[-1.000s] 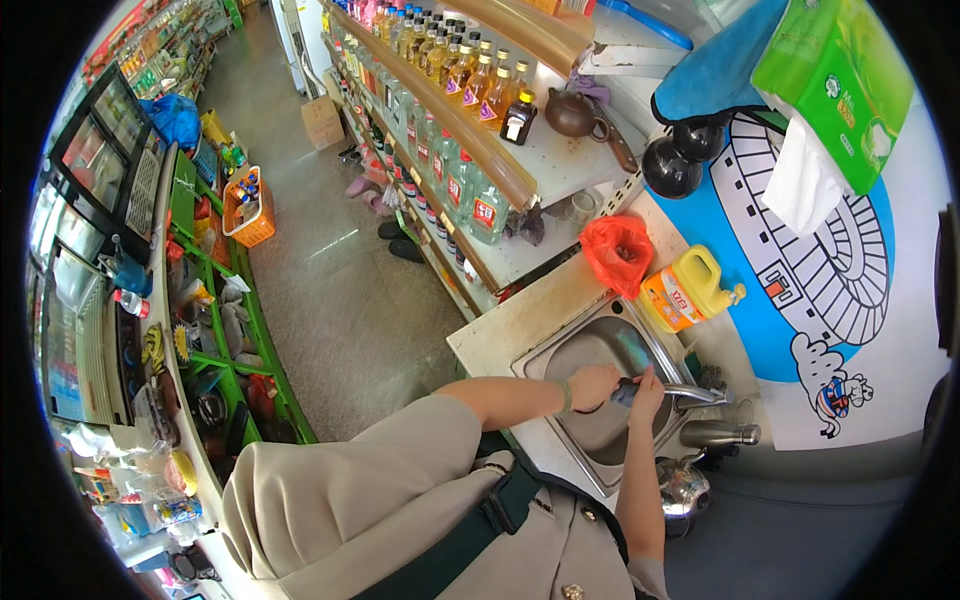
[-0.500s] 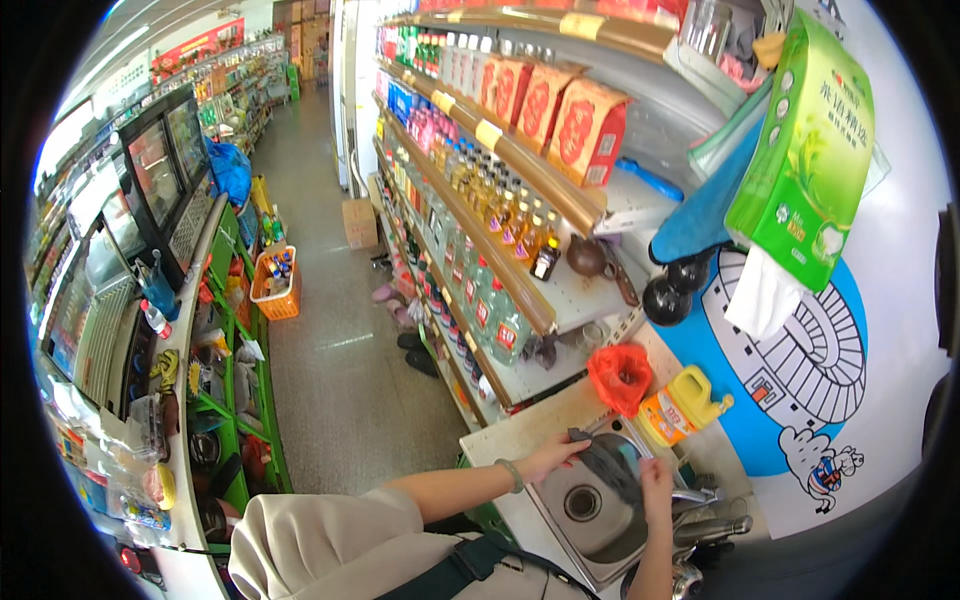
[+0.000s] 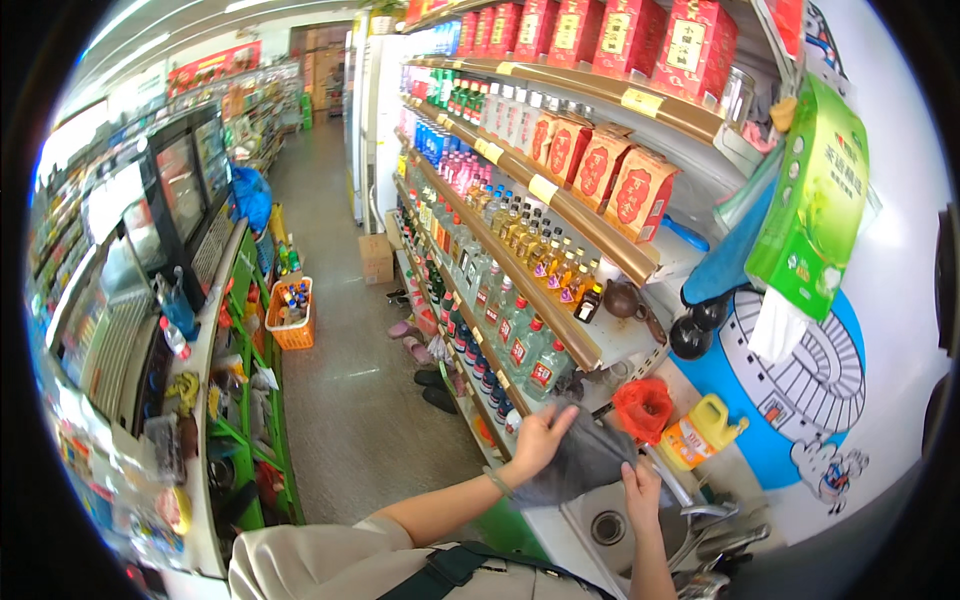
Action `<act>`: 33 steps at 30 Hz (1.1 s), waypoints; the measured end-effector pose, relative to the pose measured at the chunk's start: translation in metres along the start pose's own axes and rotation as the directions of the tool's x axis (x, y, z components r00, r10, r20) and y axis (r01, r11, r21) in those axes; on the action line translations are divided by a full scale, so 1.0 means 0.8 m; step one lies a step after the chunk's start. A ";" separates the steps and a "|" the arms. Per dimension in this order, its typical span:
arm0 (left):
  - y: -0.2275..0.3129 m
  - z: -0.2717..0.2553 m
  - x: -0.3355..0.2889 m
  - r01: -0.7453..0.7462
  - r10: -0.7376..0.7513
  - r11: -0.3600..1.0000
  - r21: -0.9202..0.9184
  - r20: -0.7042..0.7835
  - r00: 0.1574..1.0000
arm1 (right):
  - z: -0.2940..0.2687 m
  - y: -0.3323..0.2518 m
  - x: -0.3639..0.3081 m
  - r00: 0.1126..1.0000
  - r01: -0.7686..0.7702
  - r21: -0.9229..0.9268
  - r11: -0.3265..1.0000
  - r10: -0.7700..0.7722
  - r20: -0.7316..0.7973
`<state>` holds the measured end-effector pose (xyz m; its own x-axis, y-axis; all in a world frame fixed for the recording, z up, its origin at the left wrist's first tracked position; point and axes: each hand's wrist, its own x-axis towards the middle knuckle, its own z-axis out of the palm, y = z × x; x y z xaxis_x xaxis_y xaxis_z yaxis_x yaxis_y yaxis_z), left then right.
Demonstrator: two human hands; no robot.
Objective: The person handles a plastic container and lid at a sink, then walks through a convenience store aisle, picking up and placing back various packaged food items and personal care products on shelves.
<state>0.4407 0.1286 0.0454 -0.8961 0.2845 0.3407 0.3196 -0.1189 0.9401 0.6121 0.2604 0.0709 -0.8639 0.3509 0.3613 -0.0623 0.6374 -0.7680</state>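
Note:
A dark grey cloth (image 3: 585, 458) is stretched out between my two hands, smeared a little by motion. My left hand (image 3: 541, 440) is closed on its upper left part, with a band round the wrist. At the cloth's right edge, my right hand (image 3: 641, 490) pinches it. The cloth hangs over the near left rim of a metal sink (image 3: 575, 515), whose round drain (image 3: 608, 527) shows below. Beside the sink's far end stand a red plastic bag (image 3: 643, 408) and a yellow jug (image 3: 706, 430) with a handle.
Shelves of bottles (image 3: 520, 335) and red boxes (image 3: 625, 38) rise beyond the sink. A green tissue pack (image 3: 815, 190) hangs on the right wall. The tap (image 3: 708, 510) stands at the sink's right. Across the aisle are an orange basket (image 3: 290, 325) and a counter (image 3: 205, 440).
The grey cloth, bunched over the sink before, is now spread wider and lifted up and left. My left hand has risen with it. The whole view has shifted slightly.

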 end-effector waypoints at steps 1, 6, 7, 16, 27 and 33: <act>-0.006 -0.016 0.000 0.005 -0.009 0.996 -0.084 -0.054 0.999 | 0.013 -0.027 -0.002 0.999 0.028 -0.054 0.998 -0.027 0.016; 0.059 -0.083 -0.009 0.497 -0.395 0.440 -0.748 0.336 0.855 | 0.113 -0.147 -0.016 0.897 0.056 0.408 0.911 -0.225 0.381; 0.078 -0.083 -0.019 0.572 -0.304 0.503 -0.648 0.487 0.819 | 0.132 -0.127 -0.032 0.904 -0.289 0.539 0.791 0.041 0.425; 0.116 -0.052 -0.187 0.690 0.294 0.556 -0.463 0.886 0.358 | 0.177 -0.172 -0.187 0.723 0.056 0.555 0.830 0.349 -0.596; 0.233 -0.033 -0.433 0.483 0.560 0.678 -0.553 0.815 0.148 | 0.104 -0.277 -0.335 0.310 -0.061 -0.092 -0.994 0.069 -0.948; 0.245 0.001 -0.611 -0.061 0.854 0.520 -0.852 0.521 -0.002 | 0.095 -0.291 -0.580 -0.038 -0.628 0.056 -0.776 -0.041 -0.998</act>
<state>0.9420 -0.0331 0.0632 0.4350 0.3931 0.8101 -0.0419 -0.8898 0.4543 0.9896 -0.1029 0.0414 0.5347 0.6452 0.5458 0.5631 -0.7536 0.3392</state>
